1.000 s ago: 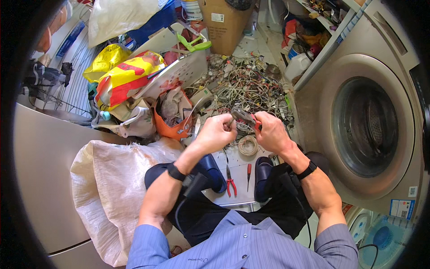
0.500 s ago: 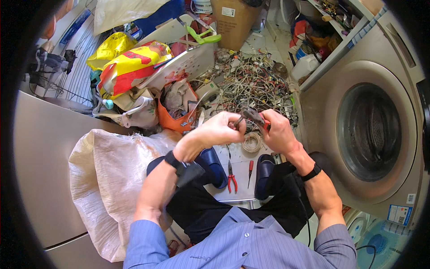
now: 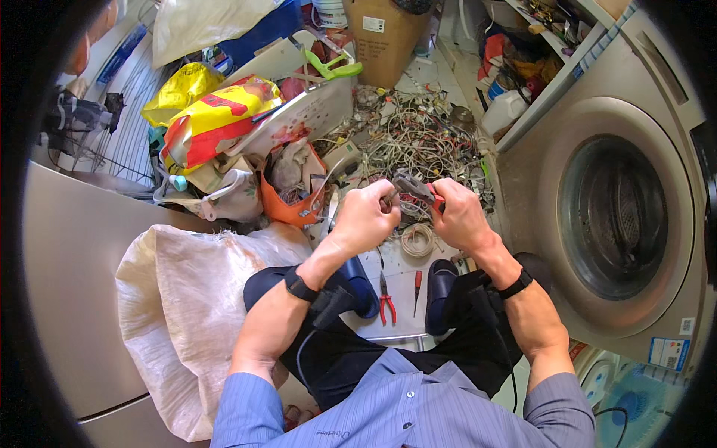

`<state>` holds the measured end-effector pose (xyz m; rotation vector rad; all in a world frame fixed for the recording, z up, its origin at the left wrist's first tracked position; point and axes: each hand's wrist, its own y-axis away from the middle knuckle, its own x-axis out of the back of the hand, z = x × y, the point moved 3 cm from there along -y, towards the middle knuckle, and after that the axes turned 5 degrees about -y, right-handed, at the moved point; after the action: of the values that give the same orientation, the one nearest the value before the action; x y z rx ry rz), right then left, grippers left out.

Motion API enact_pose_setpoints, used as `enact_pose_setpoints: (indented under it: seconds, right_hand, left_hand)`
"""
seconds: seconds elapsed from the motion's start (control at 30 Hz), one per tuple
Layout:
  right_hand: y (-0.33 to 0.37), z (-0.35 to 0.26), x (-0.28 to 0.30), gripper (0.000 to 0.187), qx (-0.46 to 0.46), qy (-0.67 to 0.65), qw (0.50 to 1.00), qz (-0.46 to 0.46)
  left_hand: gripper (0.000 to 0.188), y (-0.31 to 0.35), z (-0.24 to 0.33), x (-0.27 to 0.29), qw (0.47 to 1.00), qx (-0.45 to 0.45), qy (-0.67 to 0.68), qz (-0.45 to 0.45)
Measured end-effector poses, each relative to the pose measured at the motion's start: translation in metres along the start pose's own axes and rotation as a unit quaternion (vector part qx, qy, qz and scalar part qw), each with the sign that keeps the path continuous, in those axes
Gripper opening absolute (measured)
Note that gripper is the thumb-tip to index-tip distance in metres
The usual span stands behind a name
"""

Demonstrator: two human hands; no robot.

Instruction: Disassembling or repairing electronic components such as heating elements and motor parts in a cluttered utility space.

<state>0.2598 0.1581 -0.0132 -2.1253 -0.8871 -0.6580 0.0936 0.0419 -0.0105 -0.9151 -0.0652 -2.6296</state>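
My right hand (image 3: pixel 458 214) is closed around the red handles of a pair of pliers (image 3: pixel 413 184), whose dark jaws point left. Facing it, my left hand (image 3: pixel 364 218) pinches a small dark metal piece (image 3: pixel 388 200) close to the jaws; most of it is hidden by the fingers, and I cannot tell whether the jaws grip it. Between my feet on the floor lie red-handled long-nose pliers (image 3: pixel 385 300) and a red-handled screwdriver (image 3: pixel 417 290). Just below my hands sits a coil of pale cable (image 3: pixel 417 240).
A heap of tangled wires and scrap (image 3: pixel 422 134) covers the floor ahead. At left stand a large white woven sack (image 3: pixel 187 321) and an orange bag (image 3: pixel 287 201). A washing machine (image 3: pixel 538 187) stands at right, a cardboard box (image 3: pixel 385 45) at the back.
My left hand has turned so its back faces up more, and shifted slightly lower and left. The pliers' jaws have moved a little left with my right hand.
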Motion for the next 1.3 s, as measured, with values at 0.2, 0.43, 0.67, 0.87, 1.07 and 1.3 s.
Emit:
enact_pose_setpoints:
  seconds: [0.2,0.43,0.67,0.87,1.07,1.3]
  right_hand:
    - [0.004,-0.009,0.005,0.021,0.033,-0.007,0.999,-0.014]
    - [0.006,0.002,0.003,0.018,0.007,-0.005,1.0,-0.006]
    - [0.002,0.003,-0.002,0.017,-0.016,0.009,1.0,0.0]
    - [0.009,-0.009,0.0,0.014,0.025,-0.022,0.999,-0.004]
    - [0.01,0.009,-0.014,0.013,-0.071,-0.038,0.997,-0.013]
    - [0.008,-0.01,-0.003,0.018,0.013,-0.057,0.998,-0.009]
  left_hand:
    - [0.011,-0.006,-0.009,0.012,0.896,0.105,0.253,-0.348]
    - [0.006,-0.004,-0.004,-0.006,0.986,0.048,0.098,-0.123]
    - [0.009,-0.006,-0.011,-0.001,0.982,-0.08,-0.107,0.134]
    - [0.008,-0.002,-0.021,0.006,0.864,0.199,0.288,-0.363]
    - [0.007,-0.002,0.006,-0.004,0.966,-0.078,-0.176,0.171]
    - [0.007,0.002,-0.005,0.019,0.858,0.138,0.308,-0.388]
